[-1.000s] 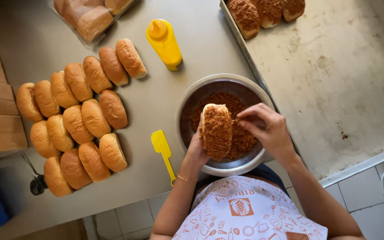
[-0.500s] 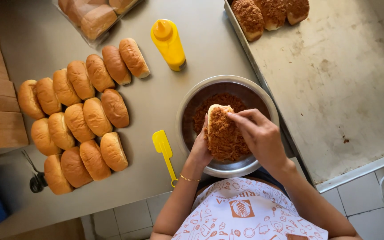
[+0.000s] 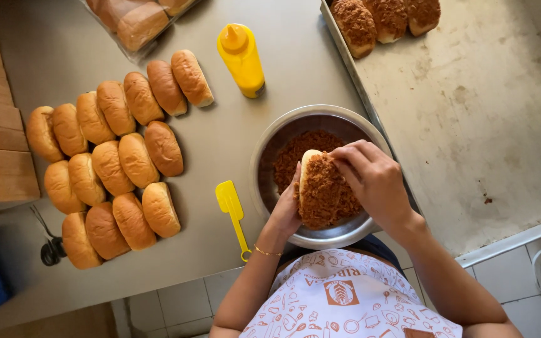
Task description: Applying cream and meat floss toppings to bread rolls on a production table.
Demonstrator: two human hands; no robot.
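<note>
1. Counter (image 3: pixel 233 144): grey worktop; I see it running under both hands and away to the left hand's far side.

2. Metal tray (image 3: pixel 489 125): large, stained, lying just beyond the right hand on its outer side. At its far end, well apart from the hand, sit three coated buns (image 3: pixel 383 19), brown crumb all over.

3. Plain buns (image 3: pixel 108 156): about sixteen, golden, laid in loose rows well to the outer side of the left hand. More buns in a clear bag (image 3: pixel 136 22) lie farther off, at the top edge.

4. Steel bowl (image 3: pixel 283 134): round, directly beneath both hands, holding reddish-brown shredded topping (image 3: pixel 298 150).

5. Yellow squeeze bottle (image 3: pixel 241 59): lying on its side on the counter, beyond the bowl, ahead of the left hand.

6. Bun (image 3: pixel 320 191): the piece in hand, held over the bowl, upper face covered in the brown topping, a pale edge showing on the left.

7. Right hand (image 3: pixel 374 181): fingers drawn together and curled, tips pressed on the bun's top end and right flank.

8. Left hand (image 3: pixel 286 209): cupped under the bun's left edge, fingers mostly hidden beneath it; a thin gold bracelet (image 3: pixel 267 252) at the wrist.

9. Yellow spatula (image 3: pixel 233 213): flat on the counter, just beside the left wrist, untouched.
</note>
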